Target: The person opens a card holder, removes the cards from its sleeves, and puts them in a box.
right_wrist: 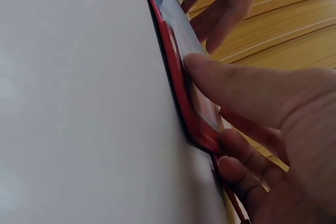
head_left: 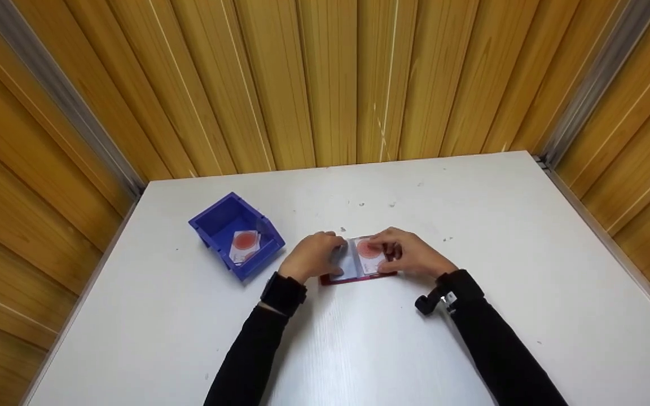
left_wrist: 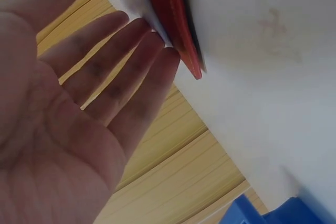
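A red card holder (head_left: 325, 280) with clear plastic sleeves (head_left: 346, 265) lies spread on the white table. On its right page sits a white card (head_left: 371, 264) with a red round pattern. My left hand (head_left: 312, 256) rests at the left page; in the left wrist view its nearly straight fingertips touch the holder's edge. My right hand (head_left: 411, 252) pinches the card, thumb at its near right side and index finger across its far part. In the right wrist view the thumb (right_wrist: 231, 80) presses on the page, and other fingers bend by the red cover (right_wrist: 176, 66).
A blue plastic bin (head_left: 215, 218) stands left of the holder, with more red-patterned cards (head_left: 244, 242) inside. Yellow wood-look panels (head_left: 325, 84) wall off the table's back and sides. Small marks dot the white tabletop (head_left: 488, 225).
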Tool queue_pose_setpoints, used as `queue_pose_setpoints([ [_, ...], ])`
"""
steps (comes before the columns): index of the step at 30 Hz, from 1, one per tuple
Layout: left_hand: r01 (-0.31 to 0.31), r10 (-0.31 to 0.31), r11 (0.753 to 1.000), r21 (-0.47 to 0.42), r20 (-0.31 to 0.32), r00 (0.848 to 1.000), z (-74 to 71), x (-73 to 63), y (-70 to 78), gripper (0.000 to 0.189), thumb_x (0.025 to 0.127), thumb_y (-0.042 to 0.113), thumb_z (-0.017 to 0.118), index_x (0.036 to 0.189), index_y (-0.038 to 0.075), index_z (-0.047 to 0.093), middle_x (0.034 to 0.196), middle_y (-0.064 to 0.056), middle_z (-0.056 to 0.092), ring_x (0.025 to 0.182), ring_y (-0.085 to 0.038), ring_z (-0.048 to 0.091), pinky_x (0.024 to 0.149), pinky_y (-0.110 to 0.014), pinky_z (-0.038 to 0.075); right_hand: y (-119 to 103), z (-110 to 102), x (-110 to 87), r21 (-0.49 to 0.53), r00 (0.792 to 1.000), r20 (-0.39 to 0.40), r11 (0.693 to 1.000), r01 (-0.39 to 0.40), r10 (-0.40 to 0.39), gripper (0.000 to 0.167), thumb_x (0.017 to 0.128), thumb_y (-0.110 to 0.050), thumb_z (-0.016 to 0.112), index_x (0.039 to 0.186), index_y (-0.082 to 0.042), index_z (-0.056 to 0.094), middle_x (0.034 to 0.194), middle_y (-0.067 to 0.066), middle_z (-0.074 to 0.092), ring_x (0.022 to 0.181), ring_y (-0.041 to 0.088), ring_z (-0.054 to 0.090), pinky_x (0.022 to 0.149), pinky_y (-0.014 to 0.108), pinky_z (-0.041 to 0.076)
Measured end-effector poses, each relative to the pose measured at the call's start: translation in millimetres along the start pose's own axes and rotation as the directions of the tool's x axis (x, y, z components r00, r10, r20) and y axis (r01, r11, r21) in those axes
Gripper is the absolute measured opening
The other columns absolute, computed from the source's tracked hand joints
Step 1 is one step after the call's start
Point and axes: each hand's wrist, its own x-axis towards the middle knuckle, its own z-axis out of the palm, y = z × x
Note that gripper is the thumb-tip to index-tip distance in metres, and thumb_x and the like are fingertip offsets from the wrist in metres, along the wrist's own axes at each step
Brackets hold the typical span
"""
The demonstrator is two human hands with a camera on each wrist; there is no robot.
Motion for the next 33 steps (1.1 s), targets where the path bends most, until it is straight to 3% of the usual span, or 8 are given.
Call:
queue_pose_setpoints([
  [7, 0.036, -0.037, 0.999, 0.011, 0.032, 0.999, -0.6, -0.6, 0.9, 0.051, 0.08, 0.023, 0.091, 0.125, 0.008, 0.073, 0.118, -0.01, 0.073, 0.109, -0.026, 0.067, 0.103, -0.041, 0.052, 6.9, -3.3, -3.4, -0.04, 0.995, -0.017, 0.995, -0.097, 0.096, 0.067, 0.079, -0.029, 0.092, 0.139, -0.015, 0.066, 0.128, 0.006, 0.067, 0.109, 0.023, 0.056, 0.097, 0.038, 0.044],
  [19, 0.001, -0.001, 1.0, 0.03, 0.018, 1.0, 0.4, -1.6, 4.1, 0.047, 0.08, 0.019, 0.09, 0.122, 0.005, 0.074, 0.113, -0.012, 0.073, 0.104, -0.027, 0.068, 0.1, -0.042, 0.054, 8.0, -4.2, -6.0, -0.022, 0.989, -0.01, 0.989, -0.149, 0.149, 0.068, 0.077, -0.035, 0.093, 0.139, -0.022, 0.067, 0.103, 0.002, 0.065, 0.093, 0.019, 0.054, 0.08, 0.024, 0.044],
  [24, -0.055, 0.054, 0.992, -0.115, -0.011, 0.998, 7.2, 3.4, 11.0, 0.05, 0.078, 0.001, 0.084, 0.126, -0.001, 0.07, 0.118, -0.015, 0.073, 0.109, -0.029, 0.068, 0.103, -0.043, 0.052, 7.5, -4.0, -5.8, -0.035, 0.99, -0.006, 0.989, -0.144, 0.144, 0.069, 0.078, -0.035, 0.092, 0.14, -0.022, 0.066, 0.111, 0.003, 0.067, 0.098, 0.02, 0.054, 0.085, 0.029, 0.045],
  [27, -0.028, 0.02, 0.971, -0.237, -0.035, 0.999, 12.8, 7.3, 18.2, 0.053, 0.078, -0.002, 0.078, 0.129, -0.006, 0.066, 0.12, -0.018, 0.073, 0.111, -0.03, 0.067, 0.103, -0.044, 0.052, 7.5, -4.4, -5.3, -0.038, 0.988, -0.006, 0.988, -0.153, 0.153, 0.07, 0.078, -0.038, 0.091, 0.141, -0.023, 0.065, 0.122, 0.004, 0.069, 0.105, 0.021, 0.056, 0.093, 0.035, 0.045],
  [29, 0.034, -0.049, 0.928, -0.37, -0.03, 0.998, 15.4, 9.2, 23.3, 0.053, 0.081, -0.001, 0.075, 0.132, -0.009, 0.062, 0.123, -0.021, 0.071, 0.114, -0.032, 0.067, 0.104, -0.044, 0.052, 6.6, -4.9, -5.1, -0.039, 0.987, -0.009, 0.986, -0.162, 0.162, 0.072, 0.077, -0.039, 0.092, 0.142, -0.024, 0.065, 0.129, 0.003, 0.068, 0.109, 0.021, 0.056, 0.098, 0.038, 0.045],
  [30, 0.085, -0.103, 0.882, -0.464, -0.014, 0.995, 16.3, 9.9, 25.7, 0.053, 0.084, 0.001, 0.074, 0.134, -0.01, 0.06, 0.125, -0.022, 0.07, 0.115, -0.032, 0.066, 0.104, -0.044, 0.052, 6.7, -5.1, -4.8, -0.039, 0.986, -0.01, 0.985, -0.166, 0.165, 0.072, 0.077, -0.04, 0.092, 0.142, -0.025, 0.065, 0.13, 0.002, 0.068, 0.109, 0.02, 0.056, 0.098, 0.038, 0.044],
  [31, 0.136, -0.159, 0.817, -0.56, 0.009, 0.987, 17.0, 10.5, 27.9, 0.053, 0.087, 0.003, 0.073, 0.136, -0.011, 0.058, 0.127, -0.023, 0.069, 0.117, -0.032, 0.066, 0.104, -0.044, 0.052, 7.0, -5.2, -4.6, -0.038, 0.986, -0.009, 0.985, -0.167, 0.167, 0.072, 0.077, -0.04, 0.092, 0.142, -0.025, 0.064, 0.126, 0.002, 0.069, 0.106, 0.021, 0.056, 0.095, 0.038, 0.046],
  [33, 0.223, -0.266, 0.639, -0.736, 0.06, 0.962, 18.3, 11.7, 31.5, 0.053, 0.093, 0.009, 0.07, 0.139, -0.013, 0.054, 0.127, -0.02, 0.067, 0.116, -0.031, 0.064, 0.102, -0.04, 0.052, 6.6, -5.5, -4.2, -0.043, 0.986, -0.008, 0.985, -0.168, 0.168, 0.073, 0.077, -0.041, 0.091, 0.143, -0.025, 0.064, 0.118, 0.001, 0.07, 0.1, 0.02, 0.058, 0.09, 0.035, 0.047],
])
